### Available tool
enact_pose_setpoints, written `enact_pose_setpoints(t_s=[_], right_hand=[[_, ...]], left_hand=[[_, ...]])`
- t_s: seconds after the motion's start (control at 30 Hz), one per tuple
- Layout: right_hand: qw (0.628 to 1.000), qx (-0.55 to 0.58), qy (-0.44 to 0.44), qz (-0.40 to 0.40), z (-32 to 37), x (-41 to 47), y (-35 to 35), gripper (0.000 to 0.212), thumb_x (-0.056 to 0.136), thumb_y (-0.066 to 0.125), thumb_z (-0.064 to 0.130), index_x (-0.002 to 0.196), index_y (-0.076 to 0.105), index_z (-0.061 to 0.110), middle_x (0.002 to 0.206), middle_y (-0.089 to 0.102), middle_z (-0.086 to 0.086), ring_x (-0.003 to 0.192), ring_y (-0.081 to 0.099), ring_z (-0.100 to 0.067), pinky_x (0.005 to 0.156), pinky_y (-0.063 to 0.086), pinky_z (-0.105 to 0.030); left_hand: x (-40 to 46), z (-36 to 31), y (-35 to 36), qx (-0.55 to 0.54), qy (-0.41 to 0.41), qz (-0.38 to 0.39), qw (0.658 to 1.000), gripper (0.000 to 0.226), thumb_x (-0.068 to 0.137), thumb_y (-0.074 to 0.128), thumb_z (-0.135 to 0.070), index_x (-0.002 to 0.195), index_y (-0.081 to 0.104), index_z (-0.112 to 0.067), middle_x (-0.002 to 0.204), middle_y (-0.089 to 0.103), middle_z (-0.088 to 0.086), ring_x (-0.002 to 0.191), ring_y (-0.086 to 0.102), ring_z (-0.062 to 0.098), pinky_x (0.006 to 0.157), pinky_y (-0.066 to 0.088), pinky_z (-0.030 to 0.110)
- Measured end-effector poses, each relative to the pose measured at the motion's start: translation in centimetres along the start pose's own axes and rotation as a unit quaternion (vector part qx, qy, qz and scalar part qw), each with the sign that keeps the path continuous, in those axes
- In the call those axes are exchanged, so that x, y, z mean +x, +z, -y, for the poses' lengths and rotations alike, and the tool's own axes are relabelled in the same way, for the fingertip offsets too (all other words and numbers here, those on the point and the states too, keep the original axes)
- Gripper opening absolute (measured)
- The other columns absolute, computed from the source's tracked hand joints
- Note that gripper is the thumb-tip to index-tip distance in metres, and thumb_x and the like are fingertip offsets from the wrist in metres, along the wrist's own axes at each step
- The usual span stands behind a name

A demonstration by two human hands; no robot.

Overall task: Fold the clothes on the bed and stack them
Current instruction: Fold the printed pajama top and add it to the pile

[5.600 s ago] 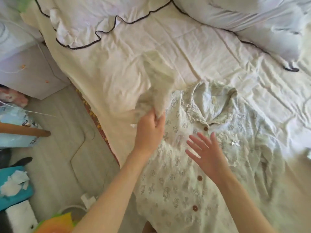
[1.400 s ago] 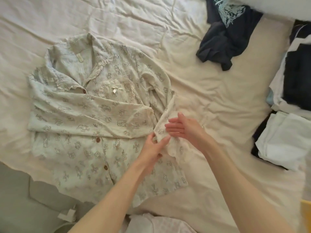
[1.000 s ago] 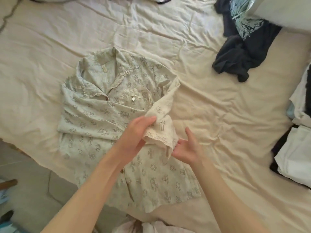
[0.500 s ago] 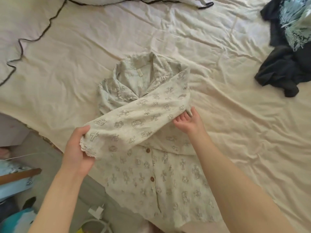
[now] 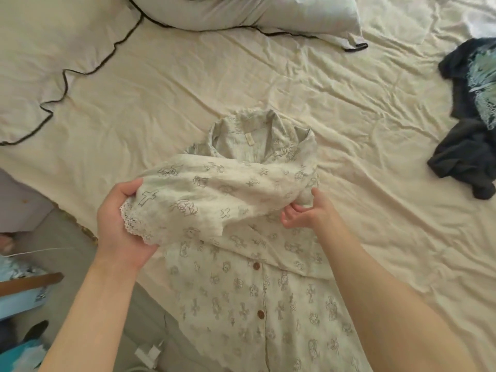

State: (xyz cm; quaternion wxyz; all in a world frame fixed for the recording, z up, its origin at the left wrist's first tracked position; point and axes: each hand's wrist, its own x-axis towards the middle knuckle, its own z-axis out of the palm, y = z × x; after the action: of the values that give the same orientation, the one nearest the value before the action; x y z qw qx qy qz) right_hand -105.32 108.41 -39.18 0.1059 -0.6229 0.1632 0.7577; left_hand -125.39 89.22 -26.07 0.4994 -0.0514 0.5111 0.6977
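Lies face-up near the bed's (image 5: 268,84) left edge, collar toward the pillows: a pale printed pajama top (image 5: 252,304) with brown buttons down the front, hem reaching toward the viewer; across its chest, lifted off the cloth below, stretches one sleeve (image 5: 214,191), drawn from the right shoulder over to the left; grasps the lace-trimmed cuff with curled fingers and thumb tucked behind the fabric: left hand (image 5: 120,224), out past the top's left side and above the mattress edge; cups the sleeve near its shoulder end from beneath, palm up, fingers loosely bent against the fabric: right hand (image 5: 308,213); hard to say whether pinching there or only supporting, since the cloth hides the fingertips; beyond the collar, a pale pillow (image 5: 255,12) with dark piping, and a second ruffled pillow (image 5: 40,63) at far left; well apart at the right edge, crumpled on the sheet, a dark navy garment (image 5: 469,146) with a light-blue print; at lower left, below the mattress, grey floor (image 5: 67,259) and a white charger plug (image 5: 149,353).
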Motion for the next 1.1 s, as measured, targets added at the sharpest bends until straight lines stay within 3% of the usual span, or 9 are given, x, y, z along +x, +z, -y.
enact_pose_setpoints(t_s=[0.1,0.27,0.37,0.57,0.67,0.73,0.87,0.97,1.1], right_hand=[[0.999,0.016,0.010,-0.026,-0.5,0.9,0.5,0.047,0.088,0.053,0.051,0.104,0.054,0.007,0.101,0.063,-0.006,0.092,0.057,-0.022,0.089,0.033,-0.043],[0.997,0.068,-0.034,0.020,-1.0,1.2,0.2,0.025,0.093,0.054,0.029,0.106,0.059,0.008,0.100,0.066,-0.007,0.090,0.061,-0.025,0.084,0.045,-0.042],[0.995,0.076,-0.068,0.001,0.6,0.0,0.2,0.020,0.092,0.055,0.022,0.101,0.057,0.004,0.090,0.066,-0.012,0.083,0.061,-0.030,0.074,0.049,-0.046],[0.991,0.052,-0.111,-0.050,4.4,-3.1,-1.1,0.021,0.095,0.049,0.023,0.094,0.056,0.003,0.075,0.061,-0.016,0.063,0.057,-0.031,0.035,0.042,-0.036],[0.986,0.057,-0.138,-0.074,5.4,-2.1,-1.8,0.028,0.094,0.053,0.021,0.115,0.056,0.002,0.104,0.065,-0.012,0.091,0.064,-0.028,0.070,0.055,-0.038],[0.983,0.072,-0.150,-0.081,5.8,-1.4,-2.0,0.035,0.093,0.055,0.020,0.124,0.053,0.005,0.119,0.061,-0.009,0.105,0.061,-0.026,0.092,0.050,-0.035],[0.978,0.094,-0.181,-0.046,5.6,-1.1,-2.7,0.033,0.093,0.050,0.016,0.124,0.051,0.003,0.111,0.063,-0.009,0.098,0.062,-0.025,0.085,0.051,-0.033],[0.978,0.056,-0.201,-0.021,4.2,-1.0,-4.3,0.036,0.097,0.043,0.022,0.130,0.048,0.006,0.124,0.056,-0.010,0.117,0.053,-0.027,0.101,0.041,-0.040],[0.958,-0.116,-0.262,0.005,-0.4,0.2,-6.7,0.024,0.099,0.044,0.017,0.118,0.054,0.008,0.118,0.060,-0.004,0.121,0.051,-0.025,0.106,0.038,-0.036]], left_hand=[[1.0,-1.0,-0.5,-0.015,0.014,-0.020,1.000,0.026,0.080,0.052,-0.028,0.088,0.076,-0.020,0.101,0.071,0.002,0.097,0.068,0.022,0.084,0.054,0.037],[1.7,-0.2,-1.6,0.046,0.000,-0.046,0.998,0.027,0.085,0.051,-0.029,0.077,0.075,-0.022,0.084,0.071,-0.001,0.078,0.070,0.016,0.067,0.057,0.028],[2.4,0.2,-3.4,0.108,0.003,-0.105,0.989,0.023,0.091,0.054,-0.027,0.097,0.071,-0.012,0.094,0.073,0.006,0.087,0.071,0.020,0.067,0.059,0.033],[2.9,3.2,-8.8,0.320,0.003,-0.268,0.909,0.015,0.095,0.055,-0.021,0.084,0.064,-0.017,0.079,0.066,0.003,0.070,0.064,0.017,0.056,0.051,0.029],[3.0,5.1,-9.8,0.367,0.038,-0.327,0.870,0.028,0.098,0.046,-0.022,0.072,0.056,-0.021,0.075,0.058,0.003,0.070,0.057,0.021,0.059,0.052,0.032],[2.8,6.0,-10.0,0.369,0.062,-0.363,0.854,0.033,0.099,0.041,-0.024,0.069,0.054,-0.022,0.074,0.056,0.005,0.064,0.054,0.019,0.058,0.050,0.034],[2.1,7.2,-10.4,0.224,0.037,-0.403,0.886,0.023,0.091,0.046,-0.019,0.073,0.059,-0.015,0.075,0.061,0.003,0.067,0.059,0.016,0.058,0.049,0.029],[0.9,8.6,-11.5,0.179,-0.072,-0.360,0.913,0.013,0.094,0.048,-0.015,0.090,0.059,-0.008,0.084,0.062,0.006,0.077,0.060,0.019,0.070,0.051,0.032],[-0.6,11.4,-13.0,0.201,-0.157,-0.324,0.911,0.014,0.098,0.047,-0.013,0.107,0.057,-0.012,0.103,0.063,0.008,0.092,0.059,0.022,0.086,0.045,0.037]])
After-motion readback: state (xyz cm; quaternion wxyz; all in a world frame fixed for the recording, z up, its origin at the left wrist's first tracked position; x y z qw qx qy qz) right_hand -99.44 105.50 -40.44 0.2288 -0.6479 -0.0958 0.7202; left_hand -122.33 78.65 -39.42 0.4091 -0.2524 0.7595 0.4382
